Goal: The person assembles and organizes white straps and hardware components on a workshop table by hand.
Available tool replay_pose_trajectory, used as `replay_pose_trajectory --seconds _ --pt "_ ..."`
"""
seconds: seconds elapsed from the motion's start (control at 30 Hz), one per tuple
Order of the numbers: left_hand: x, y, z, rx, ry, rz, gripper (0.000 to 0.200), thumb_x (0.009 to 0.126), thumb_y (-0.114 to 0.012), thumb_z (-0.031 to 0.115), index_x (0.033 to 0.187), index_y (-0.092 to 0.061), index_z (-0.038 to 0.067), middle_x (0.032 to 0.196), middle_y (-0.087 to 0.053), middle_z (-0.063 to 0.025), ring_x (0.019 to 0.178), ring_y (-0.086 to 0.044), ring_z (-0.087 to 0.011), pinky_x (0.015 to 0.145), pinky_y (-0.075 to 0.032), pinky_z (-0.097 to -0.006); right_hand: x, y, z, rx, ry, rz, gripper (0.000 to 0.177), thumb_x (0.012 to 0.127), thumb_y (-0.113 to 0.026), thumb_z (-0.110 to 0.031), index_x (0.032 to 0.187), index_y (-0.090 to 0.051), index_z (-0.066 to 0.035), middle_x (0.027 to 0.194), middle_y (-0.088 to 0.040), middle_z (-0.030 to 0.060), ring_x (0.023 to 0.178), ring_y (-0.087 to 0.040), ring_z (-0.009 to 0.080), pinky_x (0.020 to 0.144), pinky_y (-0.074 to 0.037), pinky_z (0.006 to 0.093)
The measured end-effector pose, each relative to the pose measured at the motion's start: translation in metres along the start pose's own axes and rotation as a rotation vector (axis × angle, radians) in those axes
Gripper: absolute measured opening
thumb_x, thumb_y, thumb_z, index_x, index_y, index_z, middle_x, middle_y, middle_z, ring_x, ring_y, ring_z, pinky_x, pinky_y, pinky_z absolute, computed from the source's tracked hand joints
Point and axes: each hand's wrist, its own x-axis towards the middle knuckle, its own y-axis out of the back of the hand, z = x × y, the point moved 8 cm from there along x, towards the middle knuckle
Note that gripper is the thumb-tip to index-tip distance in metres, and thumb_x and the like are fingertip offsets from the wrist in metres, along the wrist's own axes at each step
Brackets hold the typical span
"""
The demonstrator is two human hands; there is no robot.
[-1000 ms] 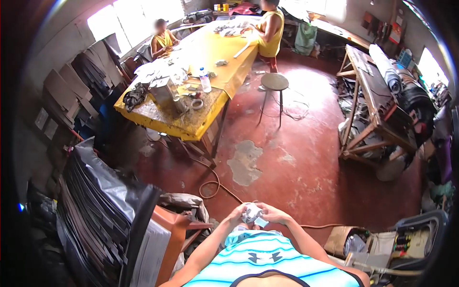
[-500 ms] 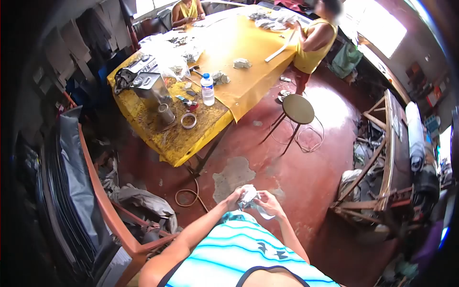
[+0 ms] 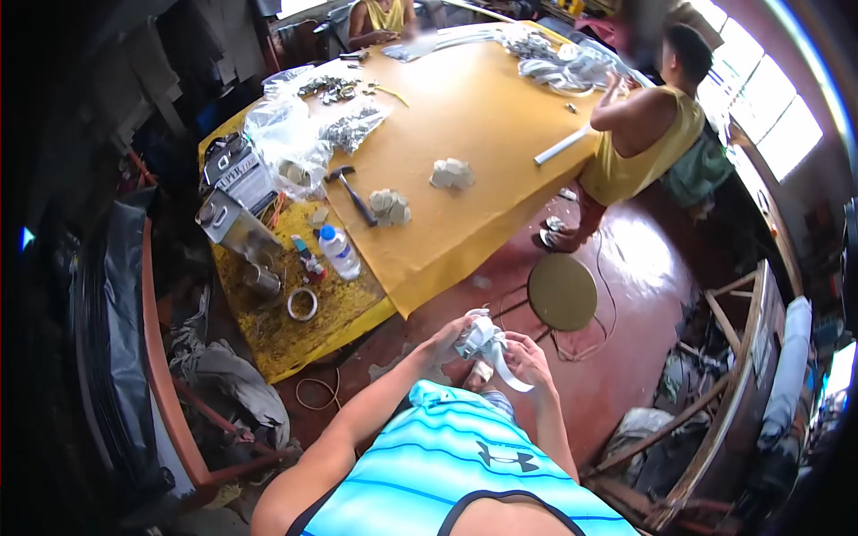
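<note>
At 12 o'clock, in front of a striped top (image 3: pixel 438 456), a crumpled bundle of thin, pale strips (image 3: pixel 481 338) is clasped by the left hand's (image 3: pixel 444 343) fingers; the right hand (image 3: pixel 531 359) curls beside a dangling, ribbon-like end, its hold unclear. At 11 o'clock, a counter (image 3: pixel 483 125) with a smooth tan surface and stained yellow corner carries a hammer (image 3: pixel 357 202), a clear plastic bottle (image 3: pixel 341 256) and a ring-shaped roll (image 3: pixel 291 311). At 1 o'clock, a round stool (image 3: pixel 561 293) stands on scuffed red floor (image 3: pixel 639 339), partway toward a person in yellow (image 3: pixel 648 134).
</note>
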Motion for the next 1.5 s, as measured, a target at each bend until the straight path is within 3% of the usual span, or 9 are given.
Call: replay_pose_trajectory --seconds 0.17,0.33,0.73,0.87,1.07,1.2,1.33,1.4,1.5 --pt "0.037 0.026 0.071 -0.242 -0.312 0.209 0.046 0.102 -0.033 0.045 0.126 -0.054 0.011 0.114 -0.065 -0.0108 0.099 -0.066 -0.0247 0.072 -0.058 -0.0418 0.075 -0.055 -0.097 -0.137 -0.03 -0.297 0.052 0.102 -0.047 -0.039 0.134 -0.046 0.002 0.13 -0.056 0.018 0.112 -0.06 0.0276 0.091 -0.053 0.0375" --pt "0.056 0.049 0.155 -0.455 -0.518 0.402 0.042 0.101 -0.036 0.044 0.12 -0.057 0.014 0.11 -0.066 -0.0087 0.1 -0.065 -0.0261 0.077 -0.056 -0.0428 0.132 -0.094 -0.168 -0.05 -0.067 -0.453 0.062 0.103 -0.041 -0.043 0.14 -0.038 0.007 0.141 -0.046 0.0224 0.121 -0.055 0.0323 0.102 -0.048 0.044" --pt "0.109 0.143 0.413 -0.252 -0.98 0.449 0.043 0.096 -0.047 0.039 0.126 -0.054 0.009 0.116 -0.065 -0.0088 0.097 -0.066 -0.023 0.074 -0.06 -0.0391 0.253 -0.016 -0.182 -0.234 -0.138 -0.069 0.036 0.102 -0.052 -0.021 0.129 -0.052 0.001 0.121 -0.062 0.0143 0.107 -0.061 0.0207 0.092 -0.053 0.0363" --pt "0.135 0.182 0.445 -0.161 -0.865 0.62 0.045 0.095 -0.049 0.039 0.125 -0.054 0.006 0.117 -0.065 -0.0094 0.097 -0.067 -0.0222 0.071 -0.06 -0.0384 0.275 0.011 -0.205 -0.507 -0.108 0.04 0.027 0.1 -0.055 -0.019 0.119 -0.059 -0.001 0.11 -0.067 0.0082 0.095 -0.064 0.0139 0.08 -0.054 0.0283" --pt "0.167 0.253 0.417 -0.173 -0.779 0.956 0.03 0.094 -0.061 0.02 0.119 -0.056 0.005 0.105 -0.065 -0.0062 0.083 -0.065 -0.0167 0.067 -0.055 -0.0313 0.321 0.027 -0.25 -1.274 0.132 -0.017 0.025 0.094 -0.061 -0.021 0.108 -0.067 -0.001 0.097 -0.071 0.0135 0.087 -0.068 0.0209 0.077 -0.054 0.0324" --pt "0.11 0.182 0.384 0.363 -0.989 1.366 0.016 0.096 -0.059 0.013 0.108 -0.055 0.004 0.097 -0.061 -0.0048 0.084 -0.06 -0.0124 0.076 -0.051 -0.0271 0.354 0.062 -0.305 -1.495 0.414 0.267 0.021 0.089 -0.065 -0.02 0.086 -0.07 0.0 0.083 -0.068 0.0172 0.075 -0.067 0.026 0.07 -0.052 0.0348" --pt "0.138 0.088 0.278 0.407 -0.387 0.791 0.018 0.098 -0.057 0.02 0.094 -0.063 0.003 0.091 -0.067 -0.006 0.079 -0.061 -0.0117 0.072 -0.05 -0.0278 0.428 0.078 -0.334 -1.577 0.467 0.251 0.021 0.087 -0.066 -0.02 0.08 -0.064 0.0 0.076 -0.062 0.0156 0.07 -0.062 0.0296 0.065 -0.05 0.0393" --pt "0.158 0.079 0.17 0.436 -0.034 0.689 0.027 0.095 -0.062 0.029 0.104 -0.069 0.004 0.093 -0.069 -0.0076 0.086 -0.064 -0.0172 0.081 -0.051 -0.0319 0.458 0.028 -0.346 -1.692 0.936 -0.031 0.021 0.086 -0.065 -0.017 0.074 -0.056 -0.002 0.072 -0.054 0.0135 0.065 -0.054 0.033 0.06 -0.045 0.0435" --pt "0.169 0.07 0.068 0.924 0.295 0.817 0.031 0.091 -0.059 0.027 0.113 -0.065 0.005 0.099 -0.067 -0.0234 0.093 -0.063 -0.0382 0.082 -0.05 -0.0466 0.483 0.022 -0.341 -1.762 0.927 -0.069 0.021 0.078 -0.066 -0.014 0.069 -0.048 -0.007 0.069 -0.047 0.0111 0.062 -0.05 0.0311 0.056 -0.042 0.0423"
